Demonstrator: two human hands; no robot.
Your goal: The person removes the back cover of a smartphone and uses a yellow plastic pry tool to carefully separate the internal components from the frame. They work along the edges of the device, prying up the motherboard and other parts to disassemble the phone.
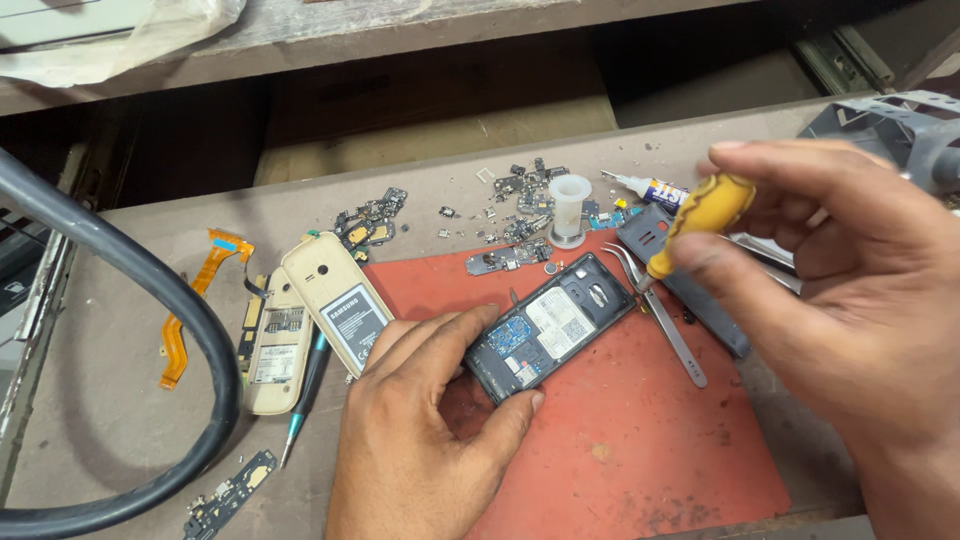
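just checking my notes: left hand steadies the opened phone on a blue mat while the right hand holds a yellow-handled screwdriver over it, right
Not quite: the mat is red, not blue, as the head view shows. The rest holds: the left hand steadies the opened phone on it while the right hand holds the yellow-handled screwdriver over it.

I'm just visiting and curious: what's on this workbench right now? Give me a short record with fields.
Setting: worn workbench with a red mat
Left hand: steadies an opened phone, back cover off, circuit board showing
Right hand: holds a yellow-handled screwdriver, tip at the phone's upper corner
Beside phone: tweezers
Left of mat: beige phone shell, battery, orange flex cable
Behind: small loose parts, white spool, glue tube
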